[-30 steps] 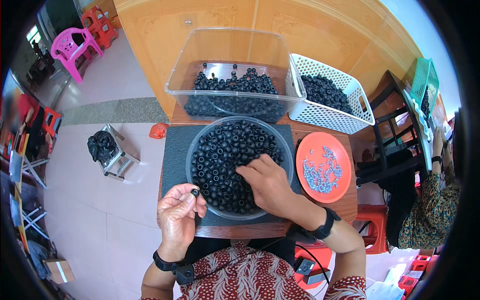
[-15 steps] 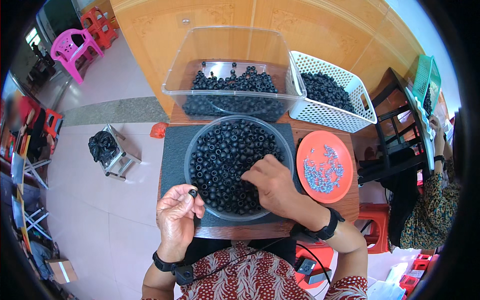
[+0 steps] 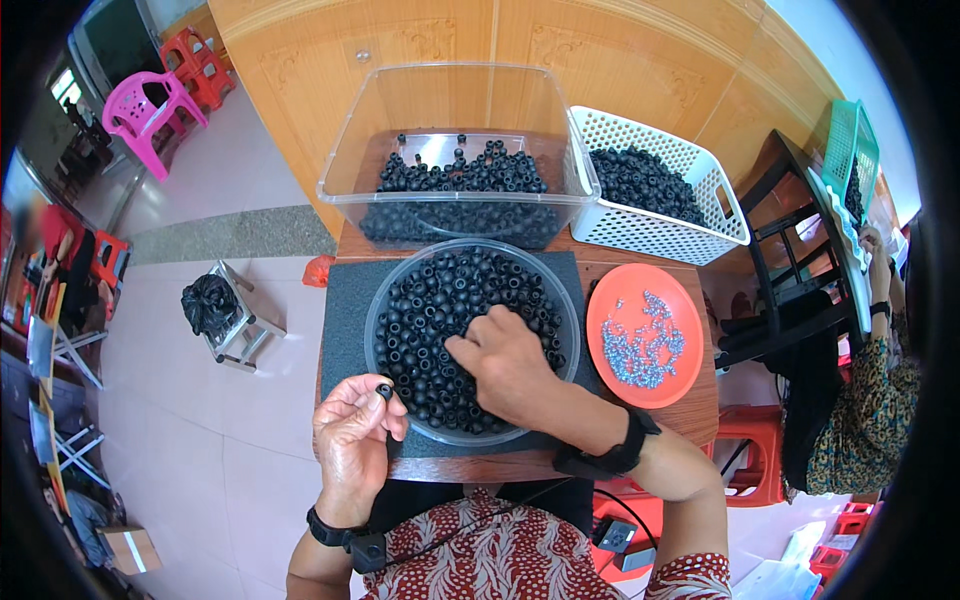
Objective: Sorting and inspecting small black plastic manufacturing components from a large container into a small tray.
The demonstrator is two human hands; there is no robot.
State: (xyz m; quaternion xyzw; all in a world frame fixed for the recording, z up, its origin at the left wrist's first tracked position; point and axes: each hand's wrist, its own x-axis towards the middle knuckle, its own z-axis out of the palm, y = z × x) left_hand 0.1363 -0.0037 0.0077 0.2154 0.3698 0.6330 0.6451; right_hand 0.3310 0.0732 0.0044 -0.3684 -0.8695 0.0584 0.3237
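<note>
My left hand point(image 3: 352, 430) pinches a small black ring-like piece point(image 3: 384, 391) with a hole in its end, beside the left rim of a round clear tub point(image 3: 372, 345). Many black pieces of the same kind point(image 3: 430, 290) fill this tub. Over its middle, my right hand point(image 3: 508, 362) is closed with curled fingers, back of the hand up. Whatever its fingertips hold, if anything, is hidden. To the right lies an orange plate point(image 3: 655, 392) with many tiny shiny silvery bits point(image 3: 640, 355) scattered on it.
Behind the tub stand a clear rectangular bin point(image 3: 460, 199) and a white perforated basket point(image 3: 672, 236), both holding black pieces. A dark mat point(image 3: 345, 300) lies under the tub on the wooden table point(image 3: 500, 467). At far right, another person's arm point(image 3: 878, 280) reaches beside a green basket point(image 3: 850, 140).
My right hand has moved left over the tub, from its right side toward the middle. My left hand keeps its pinch on the black piece. The view has shifted slightly.
</note>
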